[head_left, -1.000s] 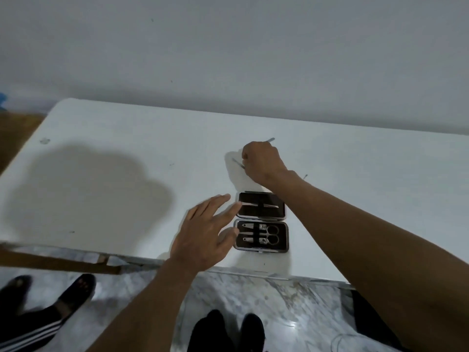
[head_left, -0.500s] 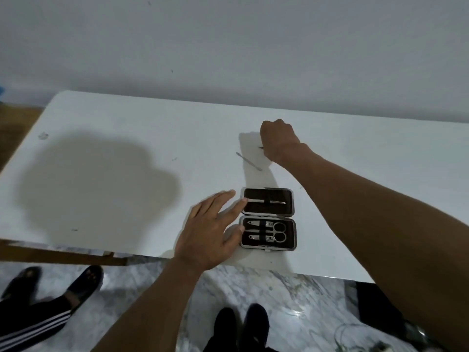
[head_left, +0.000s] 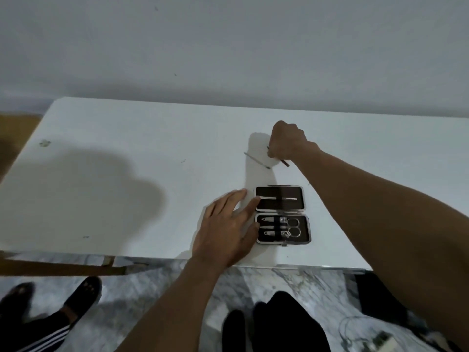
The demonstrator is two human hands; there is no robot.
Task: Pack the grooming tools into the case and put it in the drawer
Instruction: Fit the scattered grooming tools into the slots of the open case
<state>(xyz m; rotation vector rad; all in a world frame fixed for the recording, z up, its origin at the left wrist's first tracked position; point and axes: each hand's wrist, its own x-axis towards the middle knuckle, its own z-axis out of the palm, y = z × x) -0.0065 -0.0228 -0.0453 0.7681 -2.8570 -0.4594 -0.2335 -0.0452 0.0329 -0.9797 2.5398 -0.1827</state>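
A small black grooming case (head_left: 281,215) lies open near the front edge of the white table (head_left: 127,179). Its far half holds one thin metal tool; its near half holds scissors (head_left: 291,227) and clippers. My left hand (head_left: 228,229) rests flat beside the case, its fingertips touching the case's left edge. My right hand (head_left: 288,143) is closed on a thin dark tool (head_left: 284,162) farther back, and the tool's end pokes out below the fist. A slim silver tool (head_left: 256,160) lies loose on the table just left of that hand.
A grey wall rises behind the table. Marble floor shows below the front edge, with my dark feet (head_left: 253,326) and another person's sandalled feet (head_left: 50,301) at lower left. A wooden strip (head_left: 50,268) juts out under the table's left front.
My right hand moved from the silver tool to a second tool farther right and closed on it. The left hand stayed at the case.
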